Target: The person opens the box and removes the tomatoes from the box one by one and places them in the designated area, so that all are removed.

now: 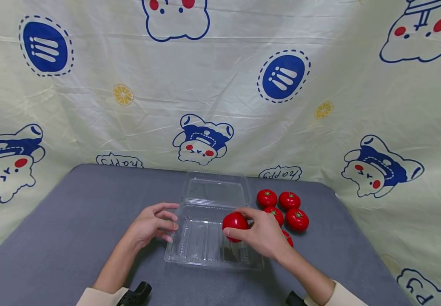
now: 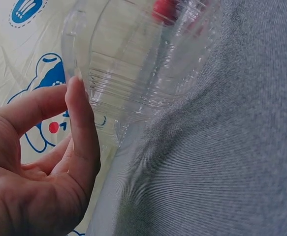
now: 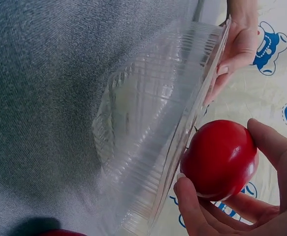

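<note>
The left hand (image 1: 152, 223) is resting its loosely curled fingertips against the left rim of the clear clamshell box (image 1: 205, 246), gripping nothing, with bare grey table (image 1: 71, 221) lying open to its left. The right hand (image 1: 260, 233) is pinching a red tomato (image 1: 235, 222) between thumb and fingers just above the box's empty tray, while five more tomatoes (image 1: 289, 200) are sitting clustered just right of the open lid (image 1: 216, 191).

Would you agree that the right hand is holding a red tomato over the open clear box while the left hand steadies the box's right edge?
Not quite: the left hand steadies the clear box at its left edge, as the head view shows. The right hand does hold the red tomato over the open box.
</note>
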Tool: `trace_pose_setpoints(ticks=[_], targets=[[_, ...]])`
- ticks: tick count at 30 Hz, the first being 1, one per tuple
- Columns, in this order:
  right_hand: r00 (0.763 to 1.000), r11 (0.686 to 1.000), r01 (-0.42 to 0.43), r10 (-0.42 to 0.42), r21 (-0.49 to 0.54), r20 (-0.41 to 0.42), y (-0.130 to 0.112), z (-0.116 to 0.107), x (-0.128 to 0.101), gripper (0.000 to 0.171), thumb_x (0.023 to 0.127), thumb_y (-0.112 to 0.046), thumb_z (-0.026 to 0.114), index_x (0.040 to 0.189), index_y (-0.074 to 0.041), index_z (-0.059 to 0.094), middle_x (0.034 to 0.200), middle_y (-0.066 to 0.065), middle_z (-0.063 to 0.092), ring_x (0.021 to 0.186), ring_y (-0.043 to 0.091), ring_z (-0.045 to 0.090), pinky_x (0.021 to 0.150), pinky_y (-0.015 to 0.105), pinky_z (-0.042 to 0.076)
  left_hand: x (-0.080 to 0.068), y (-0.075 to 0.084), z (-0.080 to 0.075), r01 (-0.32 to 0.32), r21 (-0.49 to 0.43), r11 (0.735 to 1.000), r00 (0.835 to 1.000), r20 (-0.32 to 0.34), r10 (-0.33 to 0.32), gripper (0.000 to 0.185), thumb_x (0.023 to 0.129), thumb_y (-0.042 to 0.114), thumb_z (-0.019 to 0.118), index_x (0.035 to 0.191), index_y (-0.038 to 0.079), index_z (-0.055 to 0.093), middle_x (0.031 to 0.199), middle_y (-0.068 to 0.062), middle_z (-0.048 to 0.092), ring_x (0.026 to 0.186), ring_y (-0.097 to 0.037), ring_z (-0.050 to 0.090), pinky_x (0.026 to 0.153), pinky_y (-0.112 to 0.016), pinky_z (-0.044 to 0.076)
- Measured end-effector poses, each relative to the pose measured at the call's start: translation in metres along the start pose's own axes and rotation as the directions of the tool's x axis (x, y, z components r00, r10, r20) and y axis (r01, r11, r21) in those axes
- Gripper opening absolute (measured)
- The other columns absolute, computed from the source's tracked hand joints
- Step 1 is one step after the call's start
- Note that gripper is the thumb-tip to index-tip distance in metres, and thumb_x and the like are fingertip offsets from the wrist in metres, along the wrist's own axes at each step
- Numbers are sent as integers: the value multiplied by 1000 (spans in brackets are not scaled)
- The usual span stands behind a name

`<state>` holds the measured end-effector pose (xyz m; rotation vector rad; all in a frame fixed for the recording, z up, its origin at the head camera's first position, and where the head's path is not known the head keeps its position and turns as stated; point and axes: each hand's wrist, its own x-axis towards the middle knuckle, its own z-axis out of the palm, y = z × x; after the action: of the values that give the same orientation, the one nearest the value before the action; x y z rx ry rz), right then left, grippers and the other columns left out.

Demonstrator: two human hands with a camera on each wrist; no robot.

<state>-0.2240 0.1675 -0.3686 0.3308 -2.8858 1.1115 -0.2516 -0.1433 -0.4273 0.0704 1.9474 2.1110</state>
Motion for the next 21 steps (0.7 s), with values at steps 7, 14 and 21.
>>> trace_pose_setpoints(ticks=[7, 14, 21], targets=[[1000, 1000, -5, 5, 19, 0, 3, -4, 2, 61, 70, -35, 91, 125, -19, 69, 111, 3, 72, 88, 18, 67, 66, 30, 61, 0, 0, -1, 9, 7, 1000, 1000, -11, -9, 68, 82, -8, 72, 145, -3, 47, 96, -8, 68, 69, -16, 65, 54, -33, 60], [1000, 999, -21, 21, 24, 0, 2, -6, 3, 60, 69, -31, 91, 122, -19, 65, 118, 9, 69, 97, 23, 65, 67, 35, 61, 0, 1, -2, 24, 6, 1000, 999, -23, -24, 69, 82, -8, 72, 146, -2, 47, 97, -9, 67, 69, -16, 65, 53, -34, 60], [1000, 999, -23, 23, 31, -3, 2, -5, 5, 68, 64, -24, 92, 124, -17, 62, 121, 10, 63, 105, 29, 62, 70, 38, 62, 0, 1, -3, 37, 6, 999, 999, -30, -37, 68, 83, -7, 73, 146, -1, 47, 98, -9, 68, 69, -16, 66, 53, -33, 60]])
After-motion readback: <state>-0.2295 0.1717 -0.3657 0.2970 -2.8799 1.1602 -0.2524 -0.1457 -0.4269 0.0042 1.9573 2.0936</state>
